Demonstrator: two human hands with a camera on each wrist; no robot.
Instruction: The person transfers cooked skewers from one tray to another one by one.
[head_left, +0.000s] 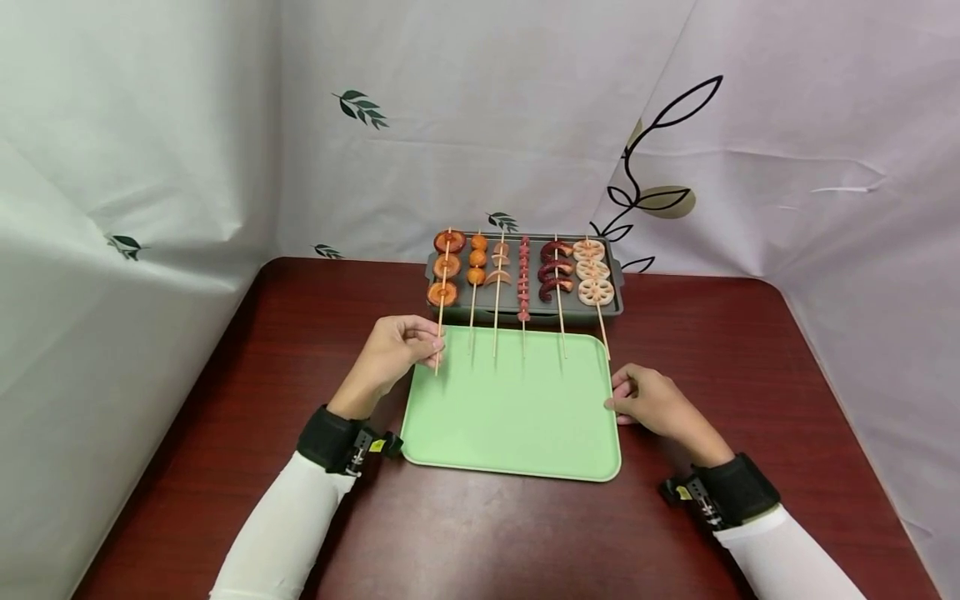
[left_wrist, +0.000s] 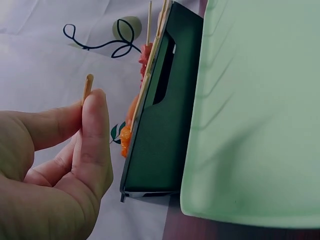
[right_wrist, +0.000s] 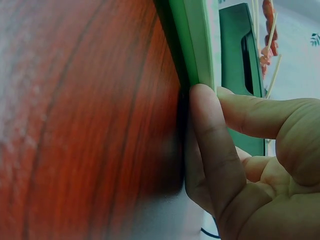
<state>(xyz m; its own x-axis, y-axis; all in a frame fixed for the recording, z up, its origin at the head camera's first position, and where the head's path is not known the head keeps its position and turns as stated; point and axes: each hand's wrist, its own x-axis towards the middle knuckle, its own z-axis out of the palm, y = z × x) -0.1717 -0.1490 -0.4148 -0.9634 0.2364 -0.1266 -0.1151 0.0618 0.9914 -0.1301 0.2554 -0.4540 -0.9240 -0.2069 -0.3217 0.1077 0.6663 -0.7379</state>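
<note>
My left hand (head_left: 405,346) pinches the bare stick end of a skewer with round orange-brown slices (head_left: 443,294), between thumb and fingers. In the head view, that skewer overlaps the left end of a dark grill (head_left: 585,318). The left wrist view shows the stick's tip (left_wrist: 88,82) poking out above the fingertips, to the side of the grill. My right hand (head_left: 648,400) grips the right edge of a light green tray (head_left: 517,408), thumb above and fingers at its side. The tray lies flat on the table in front of the grill.
Across the grill lie skewers of orange balls (head_left: 477,258), curved slices (head_left: 500,277), small pink pieces (head_left: 523,287), tentacles (head_left: 551,272) and lotus root slices (head_left: 596,292). Their sticks reach over the tray's far edge. The dark red table (head_left: 720,342) meets pale cloth (head_left: 465,100) behind.
</note>
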